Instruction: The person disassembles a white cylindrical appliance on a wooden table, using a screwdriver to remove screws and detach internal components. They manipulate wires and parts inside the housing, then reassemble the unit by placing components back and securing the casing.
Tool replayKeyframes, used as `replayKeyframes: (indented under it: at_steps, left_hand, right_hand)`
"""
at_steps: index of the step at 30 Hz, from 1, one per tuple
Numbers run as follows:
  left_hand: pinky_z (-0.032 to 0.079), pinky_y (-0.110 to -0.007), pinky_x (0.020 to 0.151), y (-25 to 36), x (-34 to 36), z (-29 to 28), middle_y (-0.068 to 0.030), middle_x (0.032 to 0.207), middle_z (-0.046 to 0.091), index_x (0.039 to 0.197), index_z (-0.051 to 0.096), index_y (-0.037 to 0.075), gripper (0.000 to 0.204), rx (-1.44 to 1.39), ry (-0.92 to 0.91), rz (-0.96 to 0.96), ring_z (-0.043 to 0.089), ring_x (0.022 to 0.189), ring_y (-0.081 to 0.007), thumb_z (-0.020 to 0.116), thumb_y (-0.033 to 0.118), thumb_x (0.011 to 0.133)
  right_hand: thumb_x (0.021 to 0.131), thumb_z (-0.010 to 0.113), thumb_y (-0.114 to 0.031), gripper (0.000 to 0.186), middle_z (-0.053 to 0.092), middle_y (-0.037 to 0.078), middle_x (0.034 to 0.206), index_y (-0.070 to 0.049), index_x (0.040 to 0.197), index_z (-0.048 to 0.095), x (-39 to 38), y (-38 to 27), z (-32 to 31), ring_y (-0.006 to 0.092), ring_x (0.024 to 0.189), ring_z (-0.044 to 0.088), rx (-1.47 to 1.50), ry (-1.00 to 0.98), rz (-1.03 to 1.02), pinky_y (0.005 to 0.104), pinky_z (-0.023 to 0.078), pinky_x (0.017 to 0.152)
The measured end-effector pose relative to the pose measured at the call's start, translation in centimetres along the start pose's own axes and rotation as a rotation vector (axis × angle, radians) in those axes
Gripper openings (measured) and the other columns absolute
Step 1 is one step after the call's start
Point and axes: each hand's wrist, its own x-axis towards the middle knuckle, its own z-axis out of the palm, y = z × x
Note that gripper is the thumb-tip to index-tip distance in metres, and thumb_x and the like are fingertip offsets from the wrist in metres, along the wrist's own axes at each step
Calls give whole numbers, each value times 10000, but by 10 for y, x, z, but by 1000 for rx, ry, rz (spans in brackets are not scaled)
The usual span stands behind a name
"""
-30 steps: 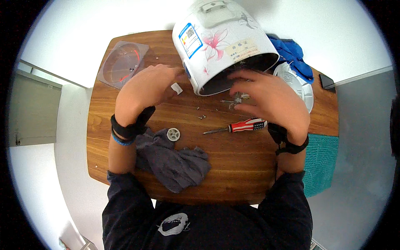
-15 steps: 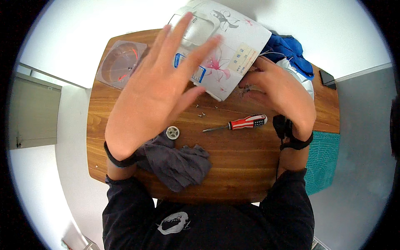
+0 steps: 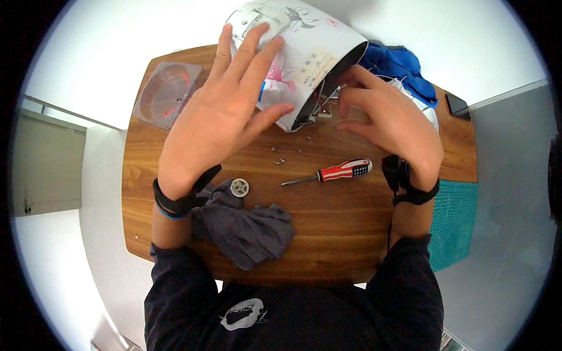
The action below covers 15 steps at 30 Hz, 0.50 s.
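A white rice cooker body (image 3: 310, 55) with a flower print lies tipped on its side at the far edge of the wooden table (image 3: 328, 234), its open underside facing right. My left hand (image 3: 225, 111) lies flat on its side wall with the fingers spread. My right hand (image 3: 389, 123) is at the open underside, with its fingertips pinching small wires and a white part there.
A red-handled screwdriver (image 3: 333, 173) lies mid-table, with several loose screws (image 3: 280, 157) above it. A small white round part (image 3: 239, 188) rests on a grey cloth (image 3: 249, 228). A clear plastic lid (image 3: 167, 93) sits far left. Blue cloth (image 3: 398, 61) and a dark phone (image 3: 456, 107) lie far right.
The cooker has been tipped further over, so its open underside now faces right. My left hand has shifted up onto its side. My right hand's fingers have moved into the opening.
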Motion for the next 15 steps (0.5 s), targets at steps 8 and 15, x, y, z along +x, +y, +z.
replayKeyframes:
  at_steps: [8,15]
  left_hand:
    - [406,-608,1292,0,5,3,-171,1805,349,1684,414,98,933,36,9,-2,230,1677,-548,897,338,922]
    - [432,-607,1271,7,4,10,-201,1773,352,1642,408,18,1023,118,49,-2,265,1656,-566,947,399,860]
  right_hand:
    - [855,902,-163,530,692,194,1351,-90,1323,666,-4,11,22,456,1159,723,-31,-87,140,528,600,957]
    - [853,906,-217,467,718,187,1315,-133,1283,743,0,8,37,442,1145,738,-38,-184,29,550,611,952]
